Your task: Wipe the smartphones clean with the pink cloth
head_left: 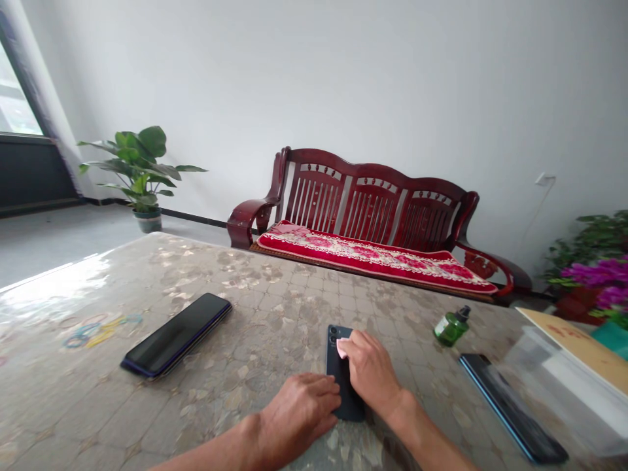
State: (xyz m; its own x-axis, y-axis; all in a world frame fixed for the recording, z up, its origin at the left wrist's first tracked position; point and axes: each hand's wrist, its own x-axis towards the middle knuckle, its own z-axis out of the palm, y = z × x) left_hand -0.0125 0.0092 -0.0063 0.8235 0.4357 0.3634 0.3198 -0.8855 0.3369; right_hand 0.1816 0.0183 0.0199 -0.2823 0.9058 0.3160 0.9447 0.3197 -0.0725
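A dark smartphone (349, 394) lies back side up on the patterned tablecloth, its camera lenses at the far left corner. My left hand (301, 409) rests at its left edge, fingers together and bent over the side, holding the phone against the table. In my right hand (370, 369) is a small pink cloth (343, 347), pinched and pressed on the phone's back near the cameras. Only a corner of the cloth shows; the rest is hidden under my fingers.
To the left are a stack of phones (179, 337) and several coloured rubber bands (93, 332). On the right stand a green pump bottle (452, 327), another phone (510, 405) and a clear plastic box (564, 386) with a tan cover. A wooden bench (373, 203) is beyond the table (235, 405).
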